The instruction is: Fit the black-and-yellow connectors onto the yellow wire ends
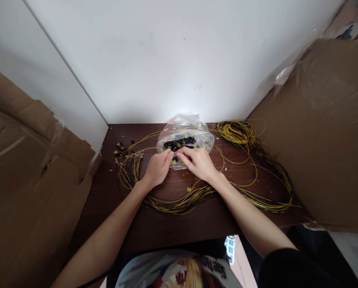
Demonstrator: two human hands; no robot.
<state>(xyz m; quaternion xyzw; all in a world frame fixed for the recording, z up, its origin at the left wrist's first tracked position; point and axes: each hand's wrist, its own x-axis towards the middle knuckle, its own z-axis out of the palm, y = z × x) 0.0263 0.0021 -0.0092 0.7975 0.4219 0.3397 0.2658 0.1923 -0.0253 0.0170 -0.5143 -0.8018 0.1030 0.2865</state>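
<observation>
My left hand [159, 167] is closed in a pinch, and a thin yellow wire [150, 149] runs in to its fingers from the left. Close beside it, my right hand [198, 162] also pinches, its fingertips nearly meeting those of the left; the small piece between them is too tiny to make out. Both hands are over the front of a clear plastic bag [181, 123] that holds many small black and yellow connectors [181, 142]. In front of the bag, a long bundle of yellow and black wires [173, 205] curves across the dark wooden table [167, 228], passing under my forearms.
A coil of yellow and black wire [237, 133] lies at the back right. Several loose connectors [119, 147] sit at the back left near the wire ends. Cardboard sheets [325, 132] stand on both sides, and a white wall [173, 60] closes off the back.
</observation>
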